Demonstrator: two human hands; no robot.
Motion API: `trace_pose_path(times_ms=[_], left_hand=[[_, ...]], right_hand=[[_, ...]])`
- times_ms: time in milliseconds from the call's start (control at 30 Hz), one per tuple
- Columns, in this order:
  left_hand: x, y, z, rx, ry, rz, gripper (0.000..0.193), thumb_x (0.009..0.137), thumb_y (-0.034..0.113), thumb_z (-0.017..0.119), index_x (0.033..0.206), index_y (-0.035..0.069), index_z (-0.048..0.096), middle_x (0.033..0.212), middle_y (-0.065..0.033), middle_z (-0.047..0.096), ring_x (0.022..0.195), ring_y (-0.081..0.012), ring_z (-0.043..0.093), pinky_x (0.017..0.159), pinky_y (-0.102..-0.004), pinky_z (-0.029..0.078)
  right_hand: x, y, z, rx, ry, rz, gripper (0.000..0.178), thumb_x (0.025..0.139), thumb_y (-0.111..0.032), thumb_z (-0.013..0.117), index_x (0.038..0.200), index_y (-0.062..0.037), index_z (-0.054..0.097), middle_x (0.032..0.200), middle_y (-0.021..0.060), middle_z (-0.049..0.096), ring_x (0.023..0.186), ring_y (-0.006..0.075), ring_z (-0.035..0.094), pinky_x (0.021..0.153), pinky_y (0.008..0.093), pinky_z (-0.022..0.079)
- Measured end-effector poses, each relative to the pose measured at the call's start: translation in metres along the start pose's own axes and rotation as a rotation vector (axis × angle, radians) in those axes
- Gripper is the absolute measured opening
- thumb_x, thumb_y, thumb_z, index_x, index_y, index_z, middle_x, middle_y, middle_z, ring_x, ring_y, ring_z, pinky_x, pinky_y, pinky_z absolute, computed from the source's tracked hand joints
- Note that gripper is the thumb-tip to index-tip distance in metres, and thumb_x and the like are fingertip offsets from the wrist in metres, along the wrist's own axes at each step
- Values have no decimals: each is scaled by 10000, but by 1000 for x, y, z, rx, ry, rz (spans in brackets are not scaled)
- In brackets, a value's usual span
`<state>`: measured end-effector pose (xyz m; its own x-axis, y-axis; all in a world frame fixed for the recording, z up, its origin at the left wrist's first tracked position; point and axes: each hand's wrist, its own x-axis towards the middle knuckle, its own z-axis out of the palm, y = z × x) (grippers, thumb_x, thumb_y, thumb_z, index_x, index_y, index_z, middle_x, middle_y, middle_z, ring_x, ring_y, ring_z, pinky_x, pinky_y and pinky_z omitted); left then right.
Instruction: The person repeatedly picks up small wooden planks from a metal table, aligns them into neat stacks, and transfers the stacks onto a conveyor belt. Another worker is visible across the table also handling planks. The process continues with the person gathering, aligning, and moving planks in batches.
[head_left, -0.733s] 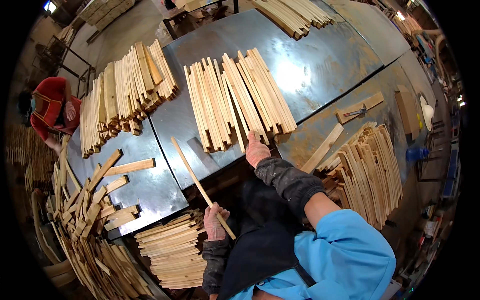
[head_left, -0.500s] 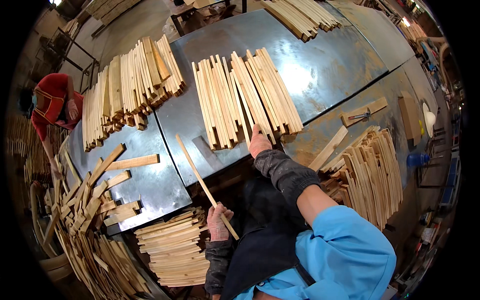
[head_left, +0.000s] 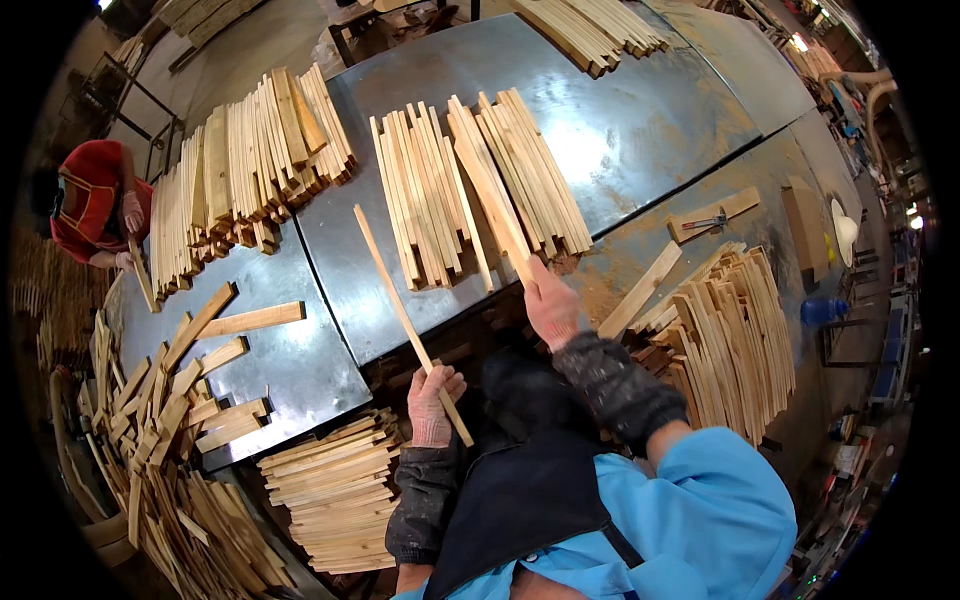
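My left hand (head_left: 431,408), in a pale knit glove, is closed around the lower part of a thin wooden strip (head_left: 388,278) that slants up to the left over the table's near edge. My gloved right hand (head_left: 553,307) grips the near end of a wooden slat (head_left: 492,200), its wide face showing. Most of that slat lies along the middle of a row of slats on the metal table. The left part of the row (head_left: 420,200) and the right part (head_left: 540,175) lie side by side, separated by a gap. One slat rests loosely in that gap.
A larger stack of slats (head_left: 245,165) lies at the left, with jumbled offcuts (head_left: 190,380) nearer. A co-worker in red (head_left: 95,205) handles a wood piece there. Stacked slats (head_left: 330,495) stand below the table edge. More slats (head_left: 735,335) and a hammer (head_left: 705,222) are at the right.
My right hand has drawn back toward me and right, pulling the slat's near end out past the row. My left hand still holds its strip, slightly raised. The co-worker's hands have come to a wood piece.
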<state>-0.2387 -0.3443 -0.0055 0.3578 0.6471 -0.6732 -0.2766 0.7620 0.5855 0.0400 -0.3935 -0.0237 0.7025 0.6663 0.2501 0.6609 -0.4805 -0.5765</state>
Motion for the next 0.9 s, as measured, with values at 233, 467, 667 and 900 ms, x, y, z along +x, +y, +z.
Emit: trace_pose_path(times_ms=[233,467,667,900], left_hand=[[29,-27,53,-83,-110,-4,343,1057,226,729,1322,59,590,1182,-104,728,991,-242,717,918,-454,619],[25,-29,49,-113,16,31,377,1086,256,694,1352,45,528,1220,-123,701,1037,-310,738,897,-516,646],[5,-3,36,-163,46,-5,324,958,174,805,1206,76,620,1024,-95,706,964,-258,714,855,-439,627],[9,13,1,-116,32,103,413,1008,240,774,1334,47,608,1210,-117,728,1091,-277,735,986,-465,635]], right_hand=[[-91,-46,-52,38,-97,-399,584,946,-134,719,1502,-8,593,822,131,653,708,333,686,592,438,565],[-95,-69,-48,44,-388,-548,427,1051,-270,621,1446,-108,627,812,55,696,612,243,693,481,380,517],[-83,-84,-32,-19,-653,-783,575,1053,-262,566,1600,-125,456,783,94,687,589,271,689,453,425,506],[-56,-43,-22,414,-772,-277,631,1003,-316,693,1556,-58,532,1288,212,734,1125,401,727,944,473,604]])
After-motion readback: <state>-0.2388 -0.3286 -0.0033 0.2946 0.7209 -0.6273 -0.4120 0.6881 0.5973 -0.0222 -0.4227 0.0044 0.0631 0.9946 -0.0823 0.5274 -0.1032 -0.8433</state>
